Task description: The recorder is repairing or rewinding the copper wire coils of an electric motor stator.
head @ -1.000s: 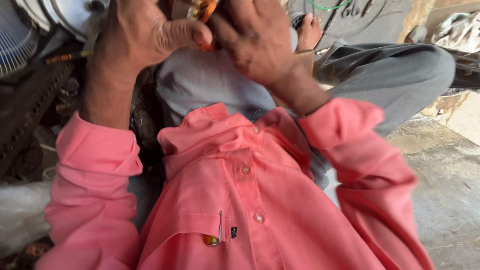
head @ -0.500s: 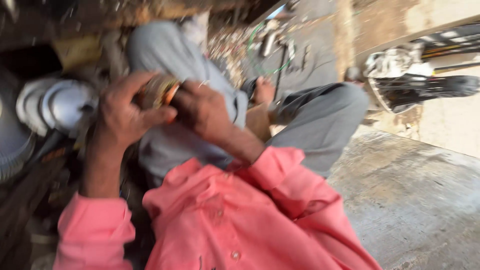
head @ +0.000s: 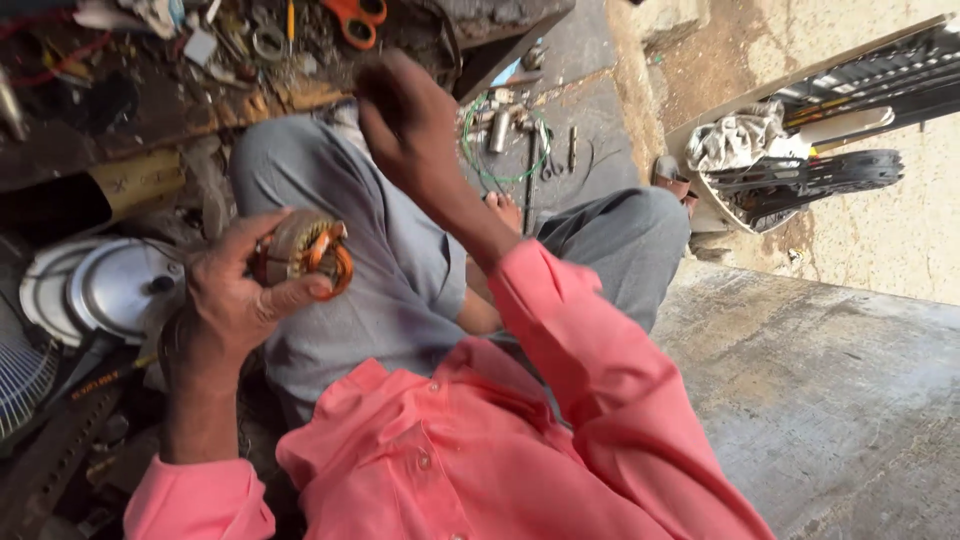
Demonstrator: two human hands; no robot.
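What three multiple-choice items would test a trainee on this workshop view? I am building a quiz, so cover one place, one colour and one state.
1. Where is the copper-wound motor coil?
A. On the concrete floor
B. In the left hand
C. Beside the fan grille

2. What colour are the scissor handles at the top edge?
A. Orange
B. Blue
C. White

3. How is the right hand?
A. Flat on the knee
B. Gripping the coil
C. Raised, apart from the coil

Answers: 1 B, the left hand has its fingers and thumb curled round the coil. 2 A, the handles show orange among the clutter. 3 C, the right hand is lifted over the grey trousers, clear of the coil; whether it pinches anything is too blurred to tell.
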